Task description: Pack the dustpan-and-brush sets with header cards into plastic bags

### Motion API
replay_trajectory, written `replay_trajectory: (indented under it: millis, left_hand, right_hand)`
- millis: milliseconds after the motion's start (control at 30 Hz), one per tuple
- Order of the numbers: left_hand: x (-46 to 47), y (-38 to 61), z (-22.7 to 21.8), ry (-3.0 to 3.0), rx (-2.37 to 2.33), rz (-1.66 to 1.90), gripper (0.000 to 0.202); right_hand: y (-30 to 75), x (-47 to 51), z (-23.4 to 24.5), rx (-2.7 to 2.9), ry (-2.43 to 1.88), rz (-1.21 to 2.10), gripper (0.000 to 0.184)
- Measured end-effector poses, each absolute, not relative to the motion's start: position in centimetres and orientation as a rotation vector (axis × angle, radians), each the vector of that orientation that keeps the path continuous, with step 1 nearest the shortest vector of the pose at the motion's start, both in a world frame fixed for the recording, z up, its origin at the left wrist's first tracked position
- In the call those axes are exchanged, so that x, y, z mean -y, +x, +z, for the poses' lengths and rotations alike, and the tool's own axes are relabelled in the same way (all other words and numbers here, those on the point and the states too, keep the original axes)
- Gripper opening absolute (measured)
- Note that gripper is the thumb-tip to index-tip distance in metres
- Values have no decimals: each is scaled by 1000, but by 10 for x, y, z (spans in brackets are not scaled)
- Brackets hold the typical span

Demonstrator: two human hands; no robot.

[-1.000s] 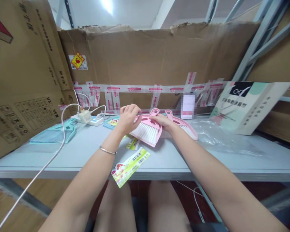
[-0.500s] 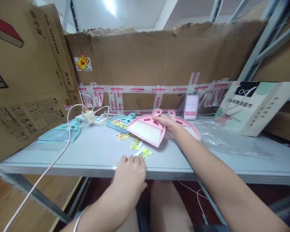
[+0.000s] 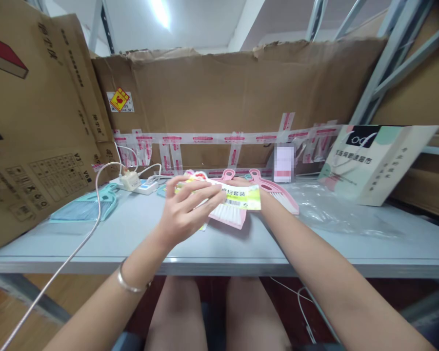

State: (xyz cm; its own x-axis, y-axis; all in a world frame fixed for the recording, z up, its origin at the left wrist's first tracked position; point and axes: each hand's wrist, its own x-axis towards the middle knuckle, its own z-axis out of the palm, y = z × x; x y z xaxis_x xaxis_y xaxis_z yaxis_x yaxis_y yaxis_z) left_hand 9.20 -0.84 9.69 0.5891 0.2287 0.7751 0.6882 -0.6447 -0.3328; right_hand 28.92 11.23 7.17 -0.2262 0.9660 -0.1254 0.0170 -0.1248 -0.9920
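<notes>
My left hand [image 3: 185,212] is raised over the table's middle, fingers pinched on a yellow-green paper label card [image 3: 237,196] held flat in front of the pink brush. My right hand [image 3: 254,187] is mostly hidden behind that card; it rests on the pink dustpan with its white-bristled brush [image 3: 229,214]. A second pink dustpan [image 3: 276,190] lies just right of it. Whether the right fingers grip the pink set cannot be made out.
A grey table [image 3: 131,239] carries a teal dustpan set [image 3: 86,207] at left, a white power strip [image 3: 135,184] with a cable running off the front, clear plastic bags [image 3: 332,209], and a white printed box [image 3: 376,161] at right. Taped cardboard walls stand behind and left.
My left hand dropped from the pink brush to the table's front edge, picked up the label card there, and lifted it in front of the brush. My right hand stayed on the pink set.
</notes>
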Motion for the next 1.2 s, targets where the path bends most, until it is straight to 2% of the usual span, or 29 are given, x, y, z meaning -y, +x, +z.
replay_trajectory:
  millis: [133,300,367,700,833,933,1067,1200]
  left_hand:
    - [-34,88,68,-2492,508,-693,27]
    - [-39,75,55,-2535,584,-601,31]
    - [-38,74,54,-2476,576,-560,34]
    - [-35,78,56,-2113,642,-402,23]
    - [-46,55,64,-2142,837,-394,23]
    - [-66,28,73,-2186,1039,-382,26]
    - [-97,1,78,-2181,1149,-375,23]
    - [-122,-10,66,-2258,1179,-341,22]
  right_hand:
    - [289,-113,73,1330,-1153,1539,10]
    - [290,-119,70,1302,-1131,1567,8]
    - [290,-120,70,1295,-1123,1588,9]
    - [277,-120,66,1239,-1074,1637,12]
    - [251,-125,72,1243,-979,1684,17]
    - [231,-127,84,1275,-884,1715,12]
    - [220,-129,93,1272,-865,1652,8]
    - [234,-129,84,1188,-979,1537,9]
